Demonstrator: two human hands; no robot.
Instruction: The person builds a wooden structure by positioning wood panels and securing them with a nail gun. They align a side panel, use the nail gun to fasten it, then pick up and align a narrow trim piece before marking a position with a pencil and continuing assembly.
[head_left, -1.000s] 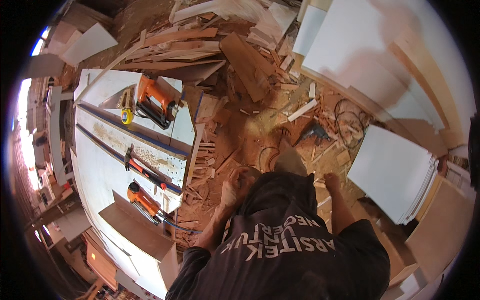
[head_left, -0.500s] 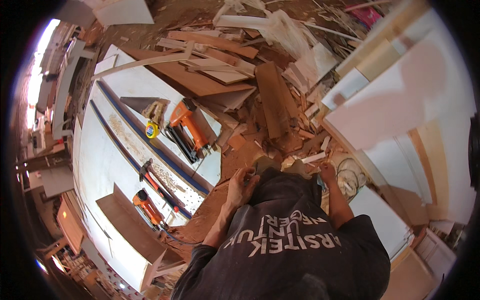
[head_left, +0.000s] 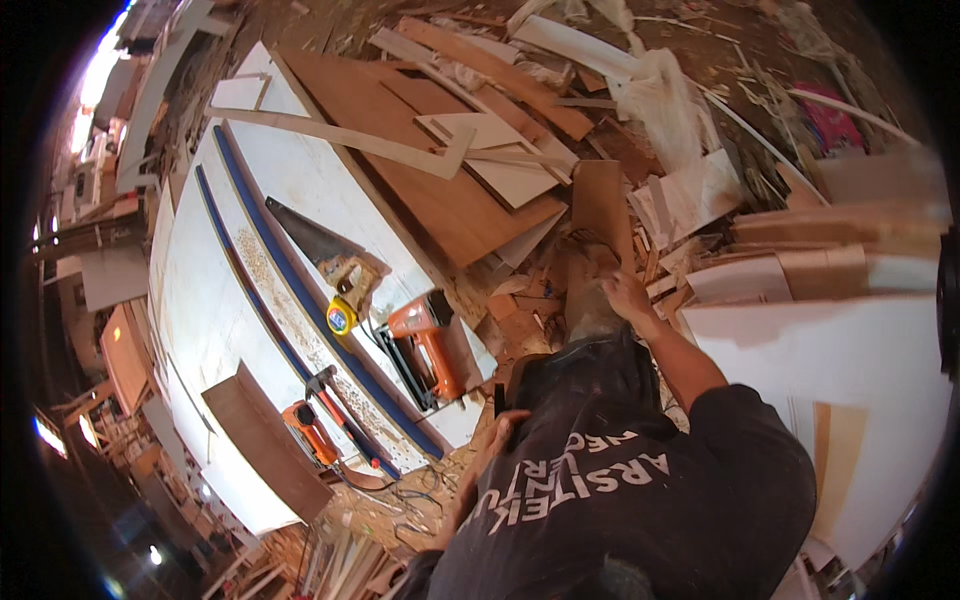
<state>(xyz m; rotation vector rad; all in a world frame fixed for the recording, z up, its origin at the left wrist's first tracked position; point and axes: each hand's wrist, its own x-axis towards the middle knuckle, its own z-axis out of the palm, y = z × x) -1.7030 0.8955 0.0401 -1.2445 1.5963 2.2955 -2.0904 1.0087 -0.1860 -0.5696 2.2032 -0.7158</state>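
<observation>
My left hand (head_left: 506,430) is beside the hem of my dark shirt, near my hip. Its fingers are partly hidden, and I cannot tell whether they grip anything. My right hand (head_left: 626,297) hangs by my leg, fingers loosely apart, with nothing visible in it. On the white panel (head_left: 190,330) to my left lie a large orange nail gun (head_left: 428,345), a yellow tape measure (head_left: 341,317) and a handsaw (head_left: 310,240). Farther left are a hammer (head_left: 340,412) and a smaller orange nail gun (head_left: 310,432). Two long blue-edged strips (head_left: 262,230) run across the panel.
Brown plywood (head_left: 370,110) and wood offcuts (head_left: 500,165) are piled ahead. A brown board (head_left: 600,205) stands just past my feet. Clear plastic sheeting (head_left: 665,100) lies beyond. White panels (head_left: 800,350) are on my right. A cable (head_left: 400,500) loops at the lower left.
My view has shifted, and I stand turned toward the panels on the right. My right hand has moved forward over my leg; my left hand has drawn back to my hip.
</observation>
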